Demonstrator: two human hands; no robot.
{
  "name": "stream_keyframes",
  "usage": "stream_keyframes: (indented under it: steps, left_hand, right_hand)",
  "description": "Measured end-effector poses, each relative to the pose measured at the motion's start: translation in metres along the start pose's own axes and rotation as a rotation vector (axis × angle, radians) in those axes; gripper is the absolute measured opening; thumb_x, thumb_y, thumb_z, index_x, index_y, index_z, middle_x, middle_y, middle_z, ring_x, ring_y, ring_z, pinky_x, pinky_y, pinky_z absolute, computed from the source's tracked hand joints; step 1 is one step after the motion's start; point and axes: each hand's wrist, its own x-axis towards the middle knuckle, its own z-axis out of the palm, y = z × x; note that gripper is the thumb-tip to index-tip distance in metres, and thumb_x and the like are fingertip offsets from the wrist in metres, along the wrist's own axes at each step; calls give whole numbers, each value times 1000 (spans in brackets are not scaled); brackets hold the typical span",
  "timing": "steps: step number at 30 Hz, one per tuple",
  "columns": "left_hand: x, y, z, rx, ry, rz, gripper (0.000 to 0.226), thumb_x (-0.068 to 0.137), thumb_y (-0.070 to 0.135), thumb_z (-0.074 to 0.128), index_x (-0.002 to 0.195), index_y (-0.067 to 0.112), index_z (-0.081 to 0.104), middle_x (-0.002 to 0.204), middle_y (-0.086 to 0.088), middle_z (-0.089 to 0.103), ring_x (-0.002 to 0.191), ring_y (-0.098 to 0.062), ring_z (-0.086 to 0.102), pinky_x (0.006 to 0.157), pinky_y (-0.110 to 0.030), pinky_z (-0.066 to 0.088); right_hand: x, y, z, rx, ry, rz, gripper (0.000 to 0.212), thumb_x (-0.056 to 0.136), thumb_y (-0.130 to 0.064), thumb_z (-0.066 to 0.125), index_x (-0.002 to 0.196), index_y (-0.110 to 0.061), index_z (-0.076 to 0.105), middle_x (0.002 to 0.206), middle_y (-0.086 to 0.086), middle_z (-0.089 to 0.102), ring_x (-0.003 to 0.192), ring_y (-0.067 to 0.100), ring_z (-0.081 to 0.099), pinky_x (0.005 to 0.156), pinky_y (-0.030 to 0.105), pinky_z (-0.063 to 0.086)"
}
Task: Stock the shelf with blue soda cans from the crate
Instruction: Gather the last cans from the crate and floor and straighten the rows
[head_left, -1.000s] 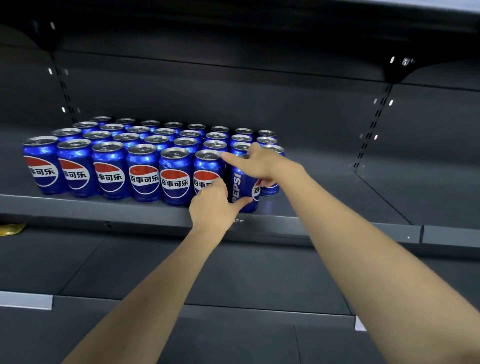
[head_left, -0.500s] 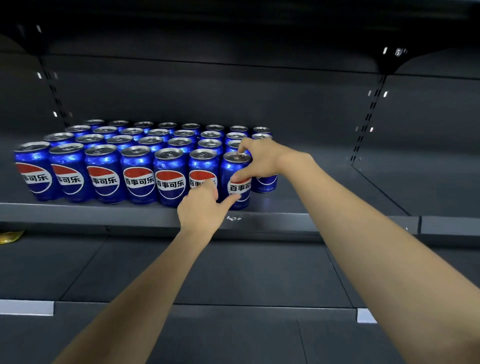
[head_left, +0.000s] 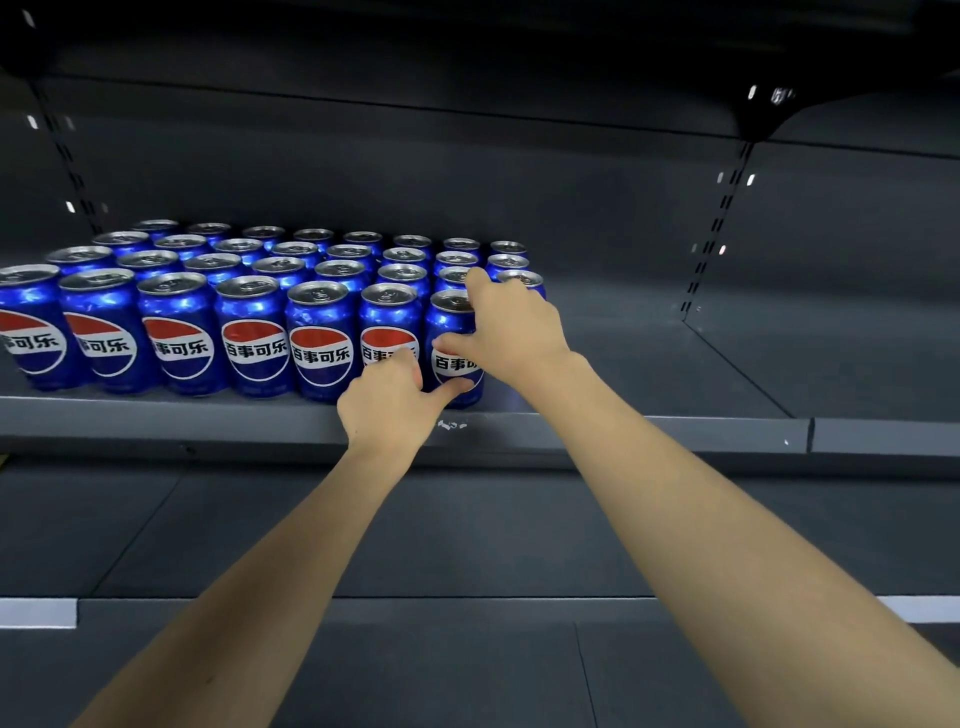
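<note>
The blue soda cans (head_left: 260, 332) look like thin metal with a glossy lacquered skin: bright highlights run down their blue sides, and the red and white printed logos shine just as smoothly. Their tops are bare silvery metal, brushed-looking and reflective at the rims. The shelf (head_left: 156, 421) under them seems painted sheet metal in a dark grey matt finish, smooth, with a small patch of chipped white paint (head_left: 452, 425) on its front edge. The back panel (head_left: 467, 187) has the same dull, even coating, and the slotted upright (head_left: 719, 218) looks like dark painted metal too.
</note>
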Motion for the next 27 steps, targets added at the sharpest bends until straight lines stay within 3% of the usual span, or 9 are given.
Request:
stream_keyframes:
  steps: [4,8,11,14,18,23,27]
  left_hand:
    - [3,-4,-2,-20,-2,6,53,73,67,62,72,16,46,62,5,49,63,-18,52,49,-26,30]
    - [5,-10,-5,-12,1,13,54,73,68,61,69,17,46,62,5,51,63,-18,53,51,-27,32]
    - [4,-9,-4,-13,1,11,54,73,68,61,71,15,49,65,3,54,65,-19,55,53,-27,34]
    - [2,-9,-2,-29,-2,18,53,75,67,60,66,17,45,62,3,53,64,-19,57,53,-27,37]
    - [1,-11,-1,-41,-9,26,52,76,67,59,66,18,44,59,6,49,63,-17,54,52,-27,35]
    - [1,-8,-2,-32,-7,26,50,77,65,59,71,17,49,64,5,53,66,-17,54,51,-26,31]
    - [1,-9,-1,-35,-5,27,50,77,65,58,70,17,48,65,4,54,66,-17,55,51,-26,33]
  right_hand:
    - [-1,-6,1,-26,19,13,47,86,-46,62,114,-14,44,85,-1,48,74,20,46,57,30,32]
    - [1,-13,6,18,44,39,39,87,-43,63,101,-17,39,83,0,47,72,22,47,45,26,23]
    - [0,-12,8,61,38,39,40,87,-43,62,96,-18,32,81,-1,48,72,22,47,46,27,25]
    - [-5,-8,9,169,63,74,40,87,-47,60,106,-16,43,84,-2,55,74,19,49,57,29,35]
    - [-14,-1,19,285,159,124,40,84,-43,62,108,-17,42,87,-3,63,76,19,56,60,28,35]
    - [-18,10,28,341,109,171,65,81,-48,68,131,-20,37,126,-1,52,104,23,55,72,32,39]
    - [-16,15,30,356,44,162,66,83,-51,65,136,-24,36,114,0,58,102,21,55,72,32,41]
